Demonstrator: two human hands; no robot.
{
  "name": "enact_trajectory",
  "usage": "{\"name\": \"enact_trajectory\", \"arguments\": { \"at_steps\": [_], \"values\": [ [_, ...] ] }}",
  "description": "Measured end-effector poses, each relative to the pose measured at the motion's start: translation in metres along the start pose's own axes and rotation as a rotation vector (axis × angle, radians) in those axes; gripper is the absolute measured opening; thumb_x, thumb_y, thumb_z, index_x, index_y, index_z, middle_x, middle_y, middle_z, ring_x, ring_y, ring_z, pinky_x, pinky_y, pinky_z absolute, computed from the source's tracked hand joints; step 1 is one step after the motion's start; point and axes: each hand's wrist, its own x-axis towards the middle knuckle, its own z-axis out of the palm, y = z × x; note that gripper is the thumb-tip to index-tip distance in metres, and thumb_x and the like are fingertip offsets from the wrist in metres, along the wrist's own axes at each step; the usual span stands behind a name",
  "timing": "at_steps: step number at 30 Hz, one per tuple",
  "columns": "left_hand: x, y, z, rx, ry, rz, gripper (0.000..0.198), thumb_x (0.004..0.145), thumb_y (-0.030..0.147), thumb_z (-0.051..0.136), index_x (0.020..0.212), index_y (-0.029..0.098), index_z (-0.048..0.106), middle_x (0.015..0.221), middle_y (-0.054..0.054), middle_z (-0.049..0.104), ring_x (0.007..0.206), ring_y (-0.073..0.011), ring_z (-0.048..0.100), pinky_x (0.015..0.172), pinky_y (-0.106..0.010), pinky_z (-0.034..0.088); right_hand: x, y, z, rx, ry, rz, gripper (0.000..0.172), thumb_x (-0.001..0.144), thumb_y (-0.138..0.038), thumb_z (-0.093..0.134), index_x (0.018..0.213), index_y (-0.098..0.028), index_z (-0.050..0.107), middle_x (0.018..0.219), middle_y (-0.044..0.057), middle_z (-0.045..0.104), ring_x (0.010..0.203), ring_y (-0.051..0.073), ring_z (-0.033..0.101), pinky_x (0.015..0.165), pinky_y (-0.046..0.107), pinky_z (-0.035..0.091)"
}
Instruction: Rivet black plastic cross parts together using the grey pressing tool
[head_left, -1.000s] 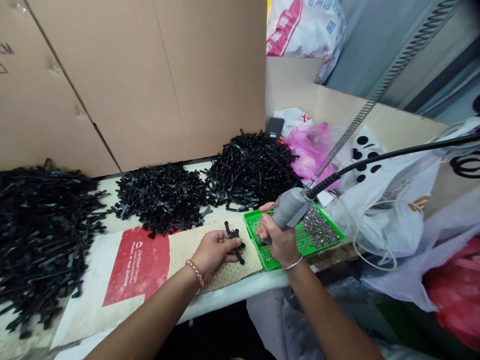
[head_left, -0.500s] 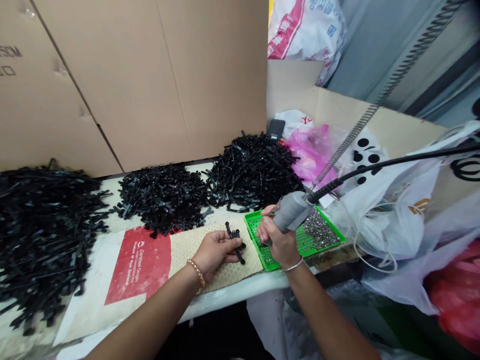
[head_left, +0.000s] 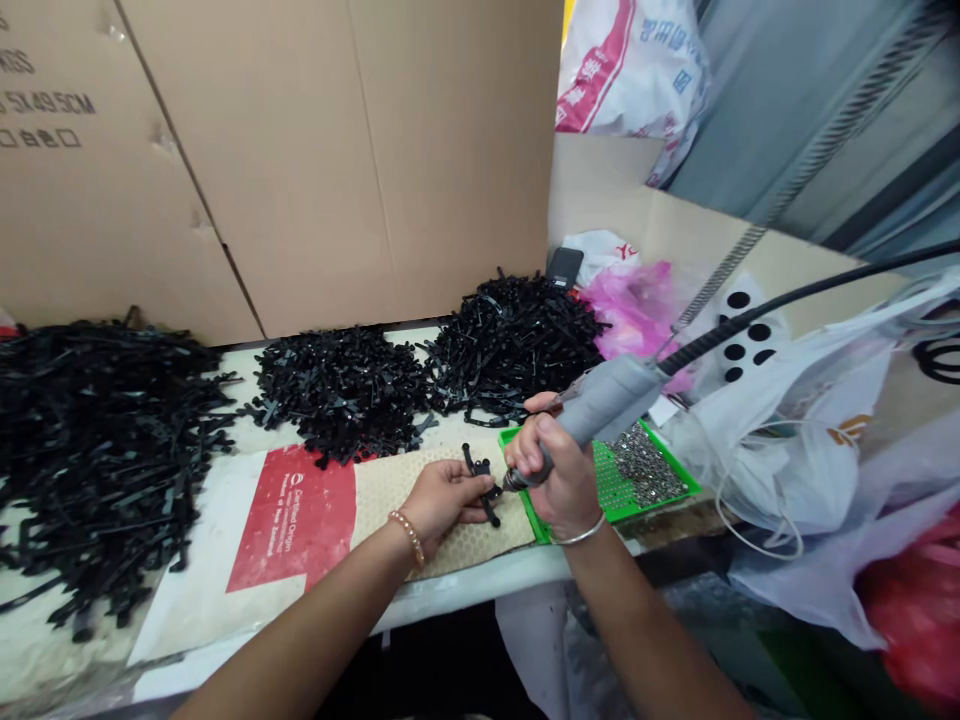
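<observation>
My left hand is closed on a small black plastic part with short rounded arms, held just above the patterned mat. In my right hand is a grey electric screwdriver, its body slanting up to the right. Its tip points left and meets the black part at my left fingertips; whether a screw sits there is too small to tell. Under my right hand lies a green perforated tray with many small metal screws heaped at its right side.
Three heaps of black parts, left, middle and right, line the bench before a large cardboard box. A coiled spring and a black cable rise from the screwdriver. Plastic bags crowd the right.
The screwdriver has come from above the tray leftward and its tip now reaches the black part. My left hand keeps its hold. The view has shifted slightly left.
</observation>
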Motion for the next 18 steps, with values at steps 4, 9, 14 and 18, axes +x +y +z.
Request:
{"name": "enact_trajectory", "arguments": {
  "at_steps": [4,9,14,18],
  "values": [
    [0.0006,0.0008,-0.0004,-0.006,0.007,0.002,0.015,0.081,0.005,0.063,0.069,0.010,0.056,0.064,-0.004,0.063,0.058,-0.0128,0.063,0.048,-0.018,0.053,0.0009,0.0100,0.0017,0.002,0.015,0.013,0.019,0.081,-0.032,0.065,0.091,-0.021,0.053,0.046,-0.010,0.040,0.039,0.009,0.034,0.045,0.021,0.037],
    [0.0012,0.0003,-0.0008,-0.005,0.006,0.003,0.015,0.079,0.007,0.067,0.069,0.009,0.057,0.066,-0.005,0.064,0.058,-0.0128,0.063,0.048,-0.018,0.053,0.0003,0.0102,0.0004,-0.010,0.012,0.013,0.020,0.081,-0.031,0.065,0.091,-0.020,0.054,0.046,-0.010,0.040,0.039,0.009,0.034,0.045,0.021,0.037],
    [0.0006,-0.0002,-0.0006,-0.012,-0.004,0.003,0.015,0.076,0.010,0.072,0.069,0.009,0.058,0.065,-0.005,0.064,0.058,-0.0121,0.063,0.048,-0.017,0.052,-0.0007,0.0094,-0.0013,-0.023,0.004,0.005,0.019,0.082,-0.031,0.064,0.092,-0.020,0.053,0.046,-0.010,0.041,0.039,0.009,0.034,0.045,0.022,0.037],
    [0.0015,-0.0013,-0.0015,-0.019,-0.008,0.014,0.018,0.073,0.014,0.077,0.069,0.009,0.060,0.065,-0.004,0.064,0.058,-0.0121,0.062,0.049,-0.018,0.053,-0.0006,0.0115,-0.0031,-0.021,-0.003,0.019,0.020,0.082,-0.032,0.064,0.093,-0.020,0.053,0.047,-0.010,0.041,0.039,0.009,0.035,0.045,0.022,0.037]
  ]
}}
